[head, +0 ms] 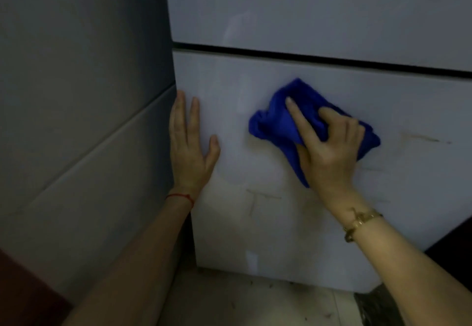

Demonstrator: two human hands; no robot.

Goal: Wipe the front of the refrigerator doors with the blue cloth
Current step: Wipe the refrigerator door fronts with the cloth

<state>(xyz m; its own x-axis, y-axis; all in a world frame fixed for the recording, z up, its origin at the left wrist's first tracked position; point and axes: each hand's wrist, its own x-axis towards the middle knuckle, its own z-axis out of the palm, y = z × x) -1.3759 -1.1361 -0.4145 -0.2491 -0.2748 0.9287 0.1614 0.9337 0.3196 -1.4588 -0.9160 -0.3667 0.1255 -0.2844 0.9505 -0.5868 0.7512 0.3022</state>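
Note:
The white lower refrigerator door point(281, 223) fills the middle of the view, with the upper door point(306, 6) above a dark gap. My right hand point(327, 151) presses a crumpled blue cloth point(270, 123) flat against the lower door, fingers spread over it. My left hand point(189, 144) rests flat and empty on the door's left edge, fingers pointing up. Faint brownish smears and scuff lines show on the door below and to the right of the cloth.
A grey tiled wall point(76, 95) stands directly left of the refrigerator. Below the door is a light tiled floor point(255, 305) with small bits of debris. A dark object point(378, 307) sits at the bottom right, and a dark reddish surface point(23, 295) at the bottom left.

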